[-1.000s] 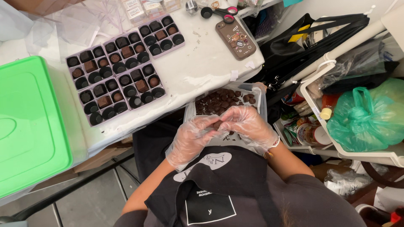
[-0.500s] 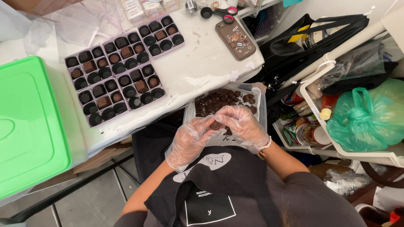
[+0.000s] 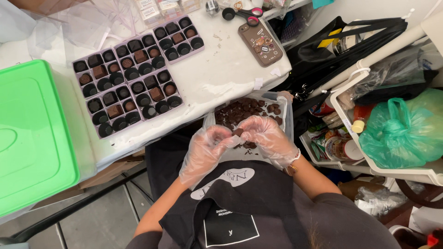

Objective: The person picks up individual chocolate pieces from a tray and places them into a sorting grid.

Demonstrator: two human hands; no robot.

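Both my hands wear clear plastic gloves and meet over a clear tray of dark chocolates (image 3: 277, 99) on my lap. A small dark chocolate piece (image 3: 238, 132) is pinched between the fingertips of my left hand (image 3: 207, 152) and my right hand (image 3: 266, 138). Several lilac boxes (image 3: 136, 76) with black paper cups lie on the white table, some cups filled with chocolates, others bare.
A large green lidded bin (image 3: 34, 138) stands at the left. A phone (image 3: 260, 44) and scissors (image 3: 242, 14) lie at the table's far edge. To the right, a white cart (image 3: 364, 157) holds a green plastic bag (image 3: 406, 131), jars and bottles. Black bags hang behind it.
My hands have drawn closer together over the tray and now pinch one chocolate piece between their fingertips. Nothing on the table has moved.
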